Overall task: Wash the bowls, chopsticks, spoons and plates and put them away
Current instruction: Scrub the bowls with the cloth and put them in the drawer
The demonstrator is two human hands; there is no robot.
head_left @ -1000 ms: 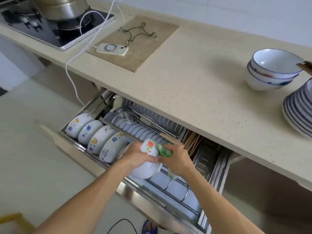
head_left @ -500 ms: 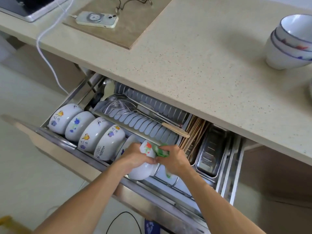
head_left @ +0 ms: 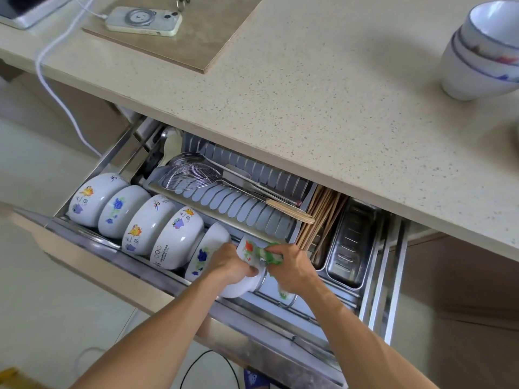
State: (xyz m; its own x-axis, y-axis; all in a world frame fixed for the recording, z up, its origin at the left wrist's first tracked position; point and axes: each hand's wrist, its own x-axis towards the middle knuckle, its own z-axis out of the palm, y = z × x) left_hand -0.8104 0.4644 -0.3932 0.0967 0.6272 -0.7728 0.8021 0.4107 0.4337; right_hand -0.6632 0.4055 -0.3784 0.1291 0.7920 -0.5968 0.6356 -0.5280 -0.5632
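A pulled-out drawer rack (head_left: pixel 373 279) holds a row of several white bowls (head_left: pixel 140 217) with flower prints, standing on edge. At the row's right end, my left hand (head_left: pixel 229 263) and my right hand (head_left: pixel 292 266) both grip one more white bowl (head_left: pixel 247 252) with red and green print, held low in the rack beside the last standing bowl. My fingers hide much of it. Wooden chopsticks (head_left: pixel 323 217) lie in the slot right of the hands. A stack of white bowls (head_left: pixel 483 51) with blue rims stands on the counter (head_left: pixel 323 108) at far right.
A wire skimmer (head_left: pixel 191 175) and a wood-handled utensil lie on the rear grey plate rack. A steel tray (head_left: pixel 351 248) sits at the drawer's right. A phone (head_left: pixel 143 21) on a white cable lies on a board at the counter's back left.
Both hands have lowered the printed bowl deeper into the rack, close against the last standing bowl. The view has tilted down and moved closer to the drawer.
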